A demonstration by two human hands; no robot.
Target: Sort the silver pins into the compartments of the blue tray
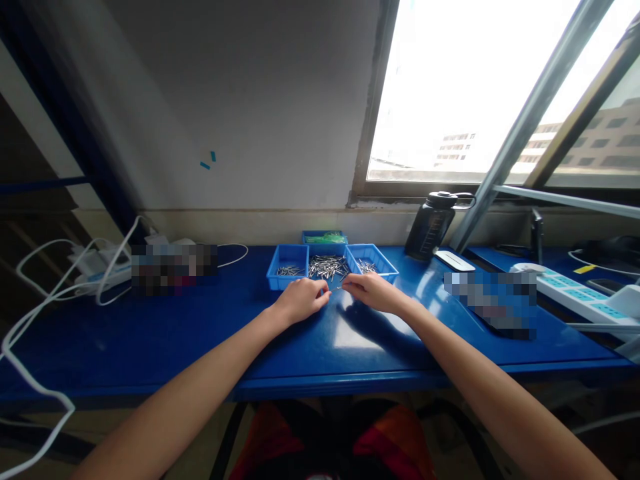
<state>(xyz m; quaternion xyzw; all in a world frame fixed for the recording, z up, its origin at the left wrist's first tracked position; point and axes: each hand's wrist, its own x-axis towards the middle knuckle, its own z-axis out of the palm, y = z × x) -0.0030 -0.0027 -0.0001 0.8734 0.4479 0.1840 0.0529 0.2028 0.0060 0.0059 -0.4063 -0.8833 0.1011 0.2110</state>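
Observation:
A pile of thin silvery metal pieces [329, 266], similar to rivets or pins, lies between two blue bins. The left blue bin [273, 279] and the right blue bin [389, 269] each hold more such pieces. Just in front of the pile, my left hand [304, 299] is closed, thumb and fingers pressed together; whatever they pinch is too small to make out. My right hand [373, 292] faces it from the right, fingertips pinched on a small metal piece [339, 287] that points toward the left hand. A narrow gap separates the two hands.
Behind the pile stands a smaller blue tray [325, 234] with green material inside. A dark water bottle [431, 227] is under the window. White cables [107, 267] run along the left, a power strip [575, 293] along the right. A white box [454, 261] lies near the bottle.

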